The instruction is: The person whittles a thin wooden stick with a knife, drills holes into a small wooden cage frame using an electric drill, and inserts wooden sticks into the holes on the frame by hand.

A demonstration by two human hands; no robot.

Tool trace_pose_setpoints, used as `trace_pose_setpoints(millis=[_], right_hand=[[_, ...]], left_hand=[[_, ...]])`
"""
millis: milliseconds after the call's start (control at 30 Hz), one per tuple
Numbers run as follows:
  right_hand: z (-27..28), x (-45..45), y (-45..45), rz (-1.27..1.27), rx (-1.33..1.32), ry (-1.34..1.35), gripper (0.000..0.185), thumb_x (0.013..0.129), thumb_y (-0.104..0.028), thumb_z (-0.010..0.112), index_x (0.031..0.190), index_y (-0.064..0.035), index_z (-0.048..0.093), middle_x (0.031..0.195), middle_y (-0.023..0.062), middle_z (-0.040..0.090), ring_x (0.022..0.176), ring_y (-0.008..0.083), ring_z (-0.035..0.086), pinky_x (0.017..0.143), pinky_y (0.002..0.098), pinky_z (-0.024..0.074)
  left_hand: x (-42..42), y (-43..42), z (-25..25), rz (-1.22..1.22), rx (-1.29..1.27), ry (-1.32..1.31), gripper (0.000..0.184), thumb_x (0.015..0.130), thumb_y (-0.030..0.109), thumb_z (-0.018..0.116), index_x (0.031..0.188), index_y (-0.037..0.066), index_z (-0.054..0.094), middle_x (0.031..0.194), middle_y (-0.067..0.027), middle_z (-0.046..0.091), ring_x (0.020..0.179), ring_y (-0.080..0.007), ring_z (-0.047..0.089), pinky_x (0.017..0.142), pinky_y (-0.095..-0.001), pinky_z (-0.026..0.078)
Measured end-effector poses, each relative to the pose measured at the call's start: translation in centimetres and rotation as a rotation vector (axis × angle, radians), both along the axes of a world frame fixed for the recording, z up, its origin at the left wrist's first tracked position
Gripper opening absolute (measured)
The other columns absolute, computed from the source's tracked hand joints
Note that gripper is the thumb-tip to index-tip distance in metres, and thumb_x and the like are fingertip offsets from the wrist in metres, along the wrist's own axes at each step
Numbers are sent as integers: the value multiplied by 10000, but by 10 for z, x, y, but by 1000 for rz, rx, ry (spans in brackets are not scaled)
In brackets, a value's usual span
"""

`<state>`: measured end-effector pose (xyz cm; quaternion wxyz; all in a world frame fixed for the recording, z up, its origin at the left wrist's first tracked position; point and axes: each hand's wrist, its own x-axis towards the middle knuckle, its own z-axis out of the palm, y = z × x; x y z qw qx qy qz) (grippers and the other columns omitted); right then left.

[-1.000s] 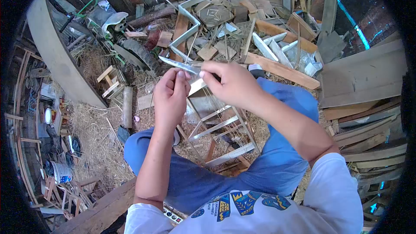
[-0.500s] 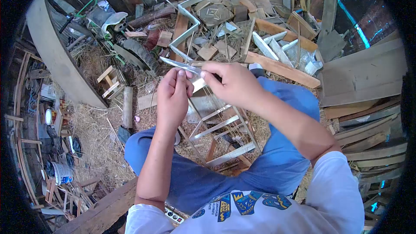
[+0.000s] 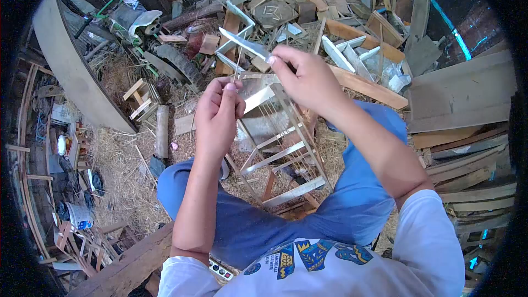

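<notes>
My right hand is closed round the handle end of a knife, whose pale blade points up and to the left. Lower and to the left, my left hand pinches a thin strip between thumb and forefinger. The blade is apart from my left fingers and lies above them. Between my legs stands a light wooden frame with crossbars, and several thin strands run down beside it.
A motorbike leans at the upper left beside a curved board. Wood scraps lie ahead, and stacked planks are on the right. A white bucket sits at the lower left.
My right hand has risen and moved right with the knife, so the blade is now farther from my left hand. My left hand has shifted only slightly.
</notes>
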<state>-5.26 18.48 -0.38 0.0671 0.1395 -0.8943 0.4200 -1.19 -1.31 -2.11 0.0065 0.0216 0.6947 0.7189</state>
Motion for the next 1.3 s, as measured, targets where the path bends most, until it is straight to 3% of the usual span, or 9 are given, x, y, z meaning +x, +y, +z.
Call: trace_pose_setpoints(millis=[200, 300, 567, 633, 767, 900, 1167, 1233, 1300], right_hand=[[7, 1, 1, -13, -34, -97, 224, 1000, -252, 567, 991, -36, 624, 709, 137, 572, 635, 237, 543, 635, 347, 457], [-6, 2, 0, 15, -94, 13, 207, 998, -249, 568, 996, -55, 637, 677, 134, 569, 598, 245, 542, 604, 363, 456], [3, 12, -7, -3, 31, -63, 204, 975, -286, 577, 1028, -114, 675, 660, 143, 607, 601, 314, 627, 572, 410, 468], [2, 23, -11, 171, 57, -53, 204, 969, -309, 556, 949, -126, 647, 704, 174, 647, 675, 409, 647, 583, 499, 496], [7, 6, -6, 18, -17, -20, 204, 960, -309, 572, 933, -121, 647, 687, 182, 640, 670, 412, 650, 596, 512, 495], [-2, 22, -9, 189, 28, 30, 210, 964, -308, 562, 907, -118, 632, 658, 169, 627, 656, 406, 648, 575, 498, 499], [2, 25, -11, 189, 56, 42, 222, 965, -341, 563, 919, -141, 645, 666, 165, 637, 663, 399, 656, 596, 500, 515], [4, 19, -10, 184, 66, -19, 218, 969, -336, 563, 927, -139, 647, 684, 163, 646, 682, 398, 662, 613, 494, 522], [10, 10, -7, 63, 78, -35, 193, 963, -322, 575, 964, -151, 665, 704, 163, 656, 699, 405, 664, 637, 502, 521]], left_hand=[[1, 1, 3, 26, 6, -13, 127, 1046, 172, 497, 1069, 71, 571, 662, 39, 519, 495, -5, 343, 443, -191, 233], [3, -1, 7, 9, 32, -27, 150, 1052, 145, 486, 1032, 8, 543, 697, 6, 548, 601, -46, 443, 561, -216, 337], [4, -2, 8, 26, 29, -40, 166, 1060, 135, 472, 1031, -1, 561, 709, 10, 519, 625, -48, 431, 555, -219, 318], [1, -3, 5, 22, 49, -40, 166, 1060, 134, 471, 1026, -1, 561, 709, 14, 511, 628, -48, 432, 558, -217, 318], [3, -6, 8, -21, 107, -68, 162, 1059, 129, 473, 1015, -3, 558, 716, 23, 494, 633, -50, 433, 563, -215, 316], [5, -6, 9, -4, 147, -101, 153, 1054, 120, 477, 1009, 1, 561, 713, 29, 486, 619, -46, 404, 543, -213, 296], [4, -10, 6, 5, 121, -64, 146, 1052, 111, 477, 999, -1, 555, 709, 31, 469, 621, -45, 392, 546, -214, 289], [3, -9, 2, 27, 109, -1, 156, 1052, 168, 492, 1006, 54, 589, 648, 69, 445, 514, -1, 312, 433, -194, 191], [6, -11, 5, 13, 138, -14, 152, 1050, 167, 497, 1006, 54, 589, 648, 71, 442, 512, -2, 312, 433, -191, 197]])
